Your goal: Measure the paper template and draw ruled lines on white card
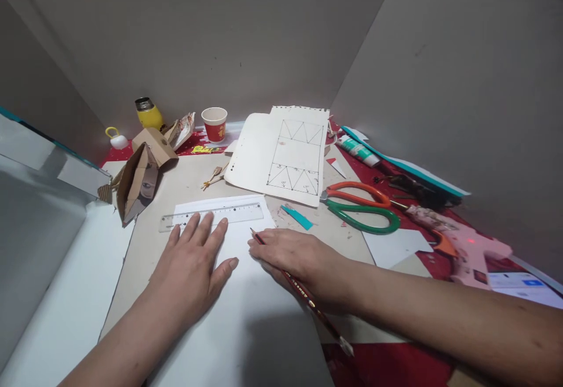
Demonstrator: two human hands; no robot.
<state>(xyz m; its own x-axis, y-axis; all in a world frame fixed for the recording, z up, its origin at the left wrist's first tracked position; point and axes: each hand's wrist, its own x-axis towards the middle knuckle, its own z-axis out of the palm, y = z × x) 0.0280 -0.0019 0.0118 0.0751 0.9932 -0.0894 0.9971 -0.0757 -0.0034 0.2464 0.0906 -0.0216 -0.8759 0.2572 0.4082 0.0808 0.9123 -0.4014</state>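
Observation:
My left hand [193,261] lies with its fingers spread on a clear plastic ruler [240,213] and the white paper [229,322] under it. The ruler is set across the far end of that sheet, its marked edge facing away from me. Between the fingers of my right hand [294,255] is a dark red pencil [310,303], its sharpened tip pointing up and left, near the ruler's near edge. The heel of this hand rests at the sheet's right side. Beyond it lies a page with a drawn diagram of triangles [293,155].
Right of the paper are orange-and-green scissors [360,205], a pink glue gun [466,243], a tube [358,149] and a phone [523,287]. A teal scrap [298,217] lies near the ruler. At the back stand a paper cup [215,124], a yellow bottle [149,114] and folded cardboard [139,182]. Grey panels [211,41] enclose the table.

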